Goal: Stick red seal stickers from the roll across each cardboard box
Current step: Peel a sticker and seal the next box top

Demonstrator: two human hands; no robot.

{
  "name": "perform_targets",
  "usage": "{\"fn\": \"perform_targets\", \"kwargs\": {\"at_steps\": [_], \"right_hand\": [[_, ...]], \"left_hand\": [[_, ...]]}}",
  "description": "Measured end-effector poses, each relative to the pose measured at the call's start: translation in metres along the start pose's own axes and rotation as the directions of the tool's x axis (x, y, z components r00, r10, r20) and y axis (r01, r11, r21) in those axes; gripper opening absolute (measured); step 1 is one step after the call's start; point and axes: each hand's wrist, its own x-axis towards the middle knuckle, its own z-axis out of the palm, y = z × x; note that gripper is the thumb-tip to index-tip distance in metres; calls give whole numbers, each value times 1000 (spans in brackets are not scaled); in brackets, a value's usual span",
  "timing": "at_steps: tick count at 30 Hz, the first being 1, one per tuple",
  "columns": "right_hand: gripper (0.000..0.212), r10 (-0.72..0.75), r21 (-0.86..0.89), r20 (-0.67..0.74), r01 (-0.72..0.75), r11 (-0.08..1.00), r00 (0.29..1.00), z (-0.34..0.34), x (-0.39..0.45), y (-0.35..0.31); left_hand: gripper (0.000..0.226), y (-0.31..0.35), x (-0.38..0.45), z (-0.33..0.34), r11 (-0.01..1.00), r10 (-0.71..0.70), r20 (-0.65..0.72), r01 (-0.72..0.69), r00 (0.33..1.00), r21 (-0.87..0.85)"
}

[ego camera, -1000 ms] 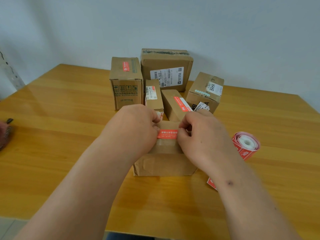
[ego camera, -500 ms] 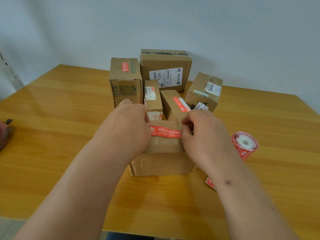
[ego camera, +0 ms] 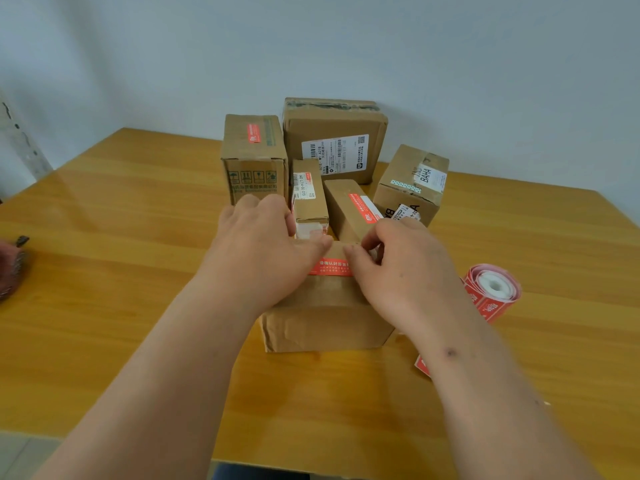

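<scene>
a cardboard box [ego camera: 322, 327] is seen at the near middle of a wooden table [ego camera: 121, 271], with a red seal sticker [ego camera: 330, 267] laid across its top. the left hand [ego camera: 266, 251] is spread flat over the left part of the box top, its fingers straight and its thumb reaching to the sticker's left end; nothing is gripped by it. the right hand [ego camera: 401, 268] is placed over the right part of the top with its fingers curled at the sticker's right end; whether the sticker's edge is pinched or only pressed down cannot be told.

the sticker roll [ego camera: 491, 291] is shown lying on the table just to the right of the box, apart from it, with a loose red strip end [ego camera: 423, 366] showing beside the right forearm.

behind the hands, five more boxes are grouped near the wall [ego camera: 346, 46]: a tall box [ego camera: 254, 157] bearing a red sticker on top, a large box [ego camera: 334, 140] with a white shipping label, a narrow box [ego camera: 308, 195], a long box [ego camera: 349, 209] crossed by a red sticker, and a tilted box [ego camera: 412, 185] marked with black lettering. a dark reddish object [ego camera: 12, 268], too cropped to identify, is caught at the left edge.
</scene>
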Motion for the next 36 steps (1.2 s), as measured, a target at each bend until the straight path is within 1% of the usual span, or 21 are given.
{"fn": "perform_targets", "kwargs": {"at_steps": [3, 5, 8, 10, 12, 15, 18, 22, 27, 29, 31, 33, 35, 36], "right_hand": [[24, 28, -7, 14, -28, 1000, 1000, 2, 4, -2], [21, 41, -12, 30, -40, 999, 999, 2, 6, -1], [10, 70, 1, 42, -70, 998, 997, -1, 7, 3], [14, 82, 23, 35, -83, 996, 996, -2, 5, 6], [15, 70, 57, 39, -72, 996, 997, -4, 2, 7], [22, 33, 117, 74, -42, 992, 997, -5, -6, 5], [30, 23, 142, 100, -37, 989, 995, -8, -10, 6], [21, 32, 163, 97, -47, 985, 995, -12, -13, 9], [20, 51, 149, 71, -61, 987, 996, -9, -13, 9], [16, 68, 160, 45, -75, 984, 997, -8, -11, 10], [11, 92, 161, 30, -96, 982, 995, -7, -8, 9], [12, 106, 126, 30, -109, 986, 994, -4, -5, 7], [15, 101, 86, 31, -104, 991, 994, -1, -1, 6], [14, 102, 83, 28, -104, 991, 994, -1, 0, 7]], "left_hand": [[43, 0, 3, 5, 1000, -23, 33, 22, 999, 16], [39, 0, 4, 5, 1000, -26, 50, 26, 998, -2], [26, -6, 3, 1, 997, -15, 55, 19, 998, -79], [19, -13, 1, -3, 991, -15, 22, 18, 1000, -133], [20, -16, -1, -5, 983, -26, -2, 25, 1000, -181], [19, -14, -7, -4, 977, -7, 15, 10, 1000, -211], [34, -15, -12, 1, 985, 15, 47, -7, 999, -173], [31, -18, -14, 2, 961, 8, 16, -3, 1000, -278], [29, -18, -18, 6, 963, 28, -17, -32, 999, -266], [28, -20, -16, 6, 945, 4, -24, -12, 1000, -328], [22, -21, -14, 6, 929, -25, -37, 10, 999, -371], [17, -19, -12, 9, 944, -17, -61, -4, 998, -331], [20, -18, -10, 12, 957, -11, -68, -9, 998, -289], [21, -18, -10, 13, 956, -16, -67, -4, 998, -295]]}}
